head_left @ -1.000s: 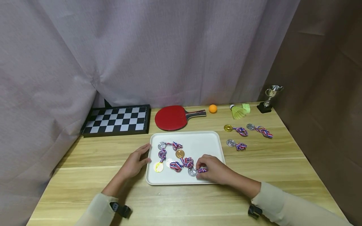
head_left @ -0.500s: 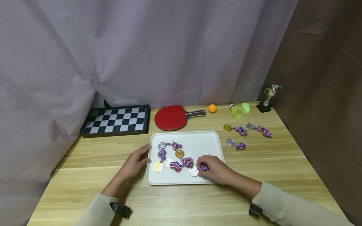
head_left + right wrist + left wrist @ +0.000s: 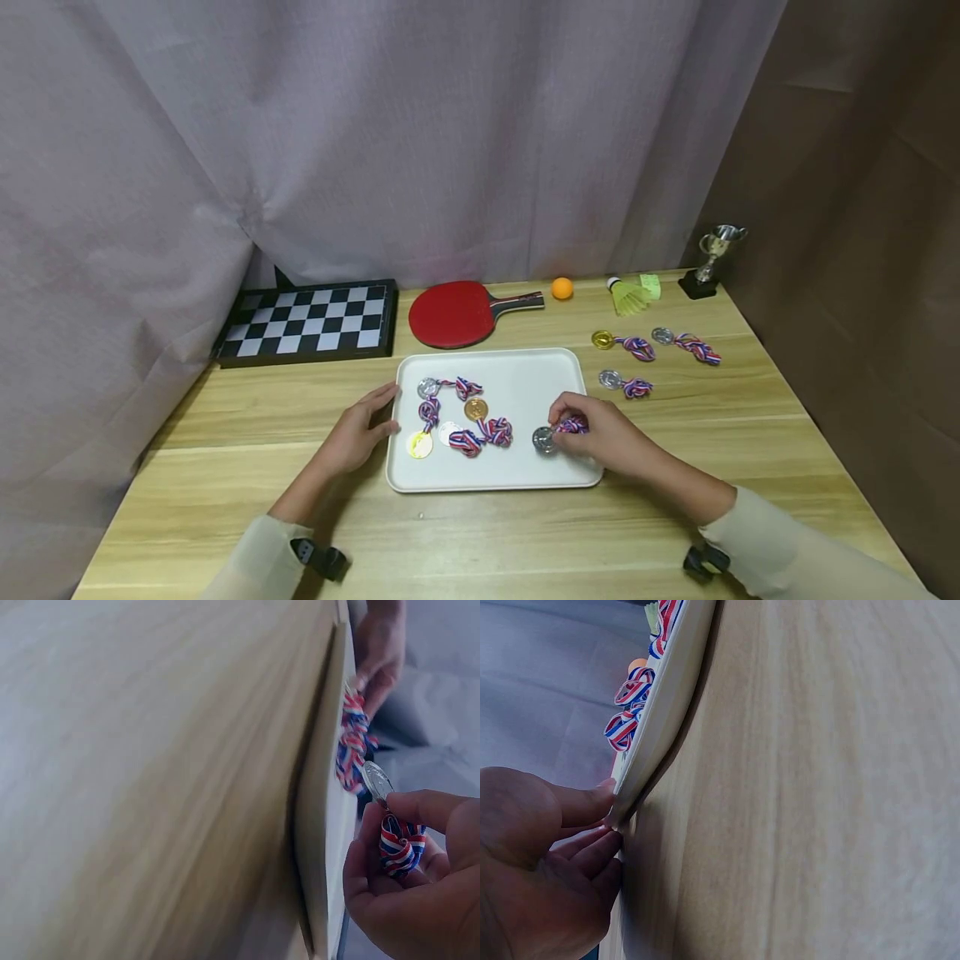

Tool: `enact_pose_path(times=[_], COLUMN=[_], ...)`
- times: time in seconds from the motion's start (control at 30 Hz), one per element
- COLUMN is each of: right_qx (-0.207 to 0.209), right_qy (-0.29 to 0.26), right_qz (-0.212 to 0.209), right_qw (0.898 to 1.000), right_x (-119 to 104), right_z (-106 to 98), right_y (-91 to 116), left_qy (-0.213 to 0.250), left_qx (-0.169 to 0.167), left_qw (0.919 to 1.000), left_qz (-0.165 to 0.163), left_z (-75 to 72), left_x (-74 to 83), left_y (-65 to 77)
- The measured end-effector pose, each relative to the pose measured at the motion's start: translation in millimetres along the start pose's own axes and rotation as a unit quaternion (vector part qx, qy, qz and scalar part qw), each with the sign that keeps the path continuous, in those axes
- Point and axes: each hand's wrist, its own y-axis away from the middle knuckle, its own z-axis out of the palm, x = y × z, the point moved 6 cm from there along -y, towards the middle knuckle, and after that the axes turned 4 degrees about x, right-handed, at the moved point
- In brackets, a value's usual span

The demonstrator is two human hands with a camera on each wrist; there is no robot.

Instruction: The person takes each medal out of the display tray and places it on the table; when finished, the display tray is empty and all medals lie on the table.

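Note:
My right hand (image 3: 603,433) pinches a silver medal (image 3: 543,440) between thumb and fingers, close over the right part of the white tray (image 3: 517,479). Its bundled red, white and blue ribbon (image 3: 401,846) sits within the curled fingers in the right wrist view. At the tray's left side my left hand (image 3: 358,432) touches the rim with thumb and fingertips spread apart, the fingers fairly straight. On the tray lie a gold medal (image 3: 420,444), a bronze-coloured medal (image 3: 476,408), a silver medal (image 3: 428,387) and another pale silver medal (image 3: 447,432), their ribbons bunched.
Right of the tray lie a gold medal (image 3: 602,339) and two silver medals (image 3: 610,379). Along the back are a chessboard (image 3: 307,321), a red table tennis bat (image 3: 453,315), an orange ball (image 3: 562,288), a yellow shuttlecock (image 3: 628,297) and a small trophy cup (image 3: 708,262).
My right hand has moved right and slightly back with the silver medal, away from the other medals on the tray. The left hand has stayed at the tray's left rim.

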Motion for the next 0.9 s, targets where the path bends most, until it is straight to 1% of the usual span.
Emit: enact_pose_path(times=[0.1,0.17,0.27,0.37,0.47,0.57,0.67,0.73,0.83,0.9], right_qx=[0.007,0.02,0.05,0.082,0.106,0.128,0.158,0.18,0.203,0.208], right_qy=[-0.019,-0.01,0.008,0.018,0.017,0.018,0.032,0.053,0.09,0.111], right_qz=[0.014,0.023,0.029,0.046,0.07,0.076,0.079,0.083,0.102,0.11], right_qw=[1.0,0.999,0.998,0.995,0.992,0.989,0.984,0.979,0.97,0.966], right_x=[7,14,26,38,53,70,87,97,111,118], right_z=[-16,-28,-49,-71,-95,-117,-137,-148,-160,-164], right_y=[3,4,7,11,14,14,13,13,12,12], left_qy=[-0.001,-0.002,-0.002,0.0,0.0,-0.002,-0.002,-0.002,-0.002,-0.001], left_qx=[0.001,0.001,0.001,0.0,0.001,0.002,0.002,0.002,-0.002,-0.005], left_qw=[1.0,1.0,1.0,1.0,1.0,1.0,1.0,1.0,1.0,0.9999], left_qz=[0.001,0.002,0.002,0.0,-0.001,-0.002,-0.001,-0.002,-0.009,-0.014], left_z=[-0.4,-0.4,-0.5,-0.2,-0.2,-0.4,-1.0,-1.3,-0.9,-0.4], left_x=[0.4,0.5,0.7,0.7,0.9,0.8,1.3,1.8,1.4,1.1], left_y=[0.4,0.7,0.9,0.7,0.8,0.8,1.0,1.0,0.8,0.6])
